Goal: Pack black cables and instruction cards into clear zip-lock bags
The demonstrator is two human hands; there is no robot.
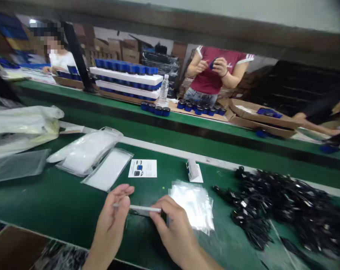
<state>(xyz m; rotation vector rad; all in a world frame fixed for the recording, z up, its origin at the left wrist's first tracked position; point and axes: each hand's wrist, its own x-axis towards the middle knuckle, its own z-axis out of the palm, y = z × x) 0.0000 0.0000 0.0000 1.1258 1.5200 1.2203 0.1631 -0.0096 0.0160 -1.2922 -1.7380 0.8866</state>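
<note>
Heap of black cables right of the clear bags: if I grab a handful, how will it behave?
The heap of black cables looks floppy and fairly light, since its strands lie slack. They seem tangled, so a pull would probably drag others along. The small connectors among them may snag.

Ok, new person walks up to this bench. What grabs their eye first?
The heap of black cables sprawling across the right of the green workbench stands out first. At bottom centre, the left hand and right hand pinch a thin white strip. Beyond, rows of blue-capped jars line the far bench.
</note>
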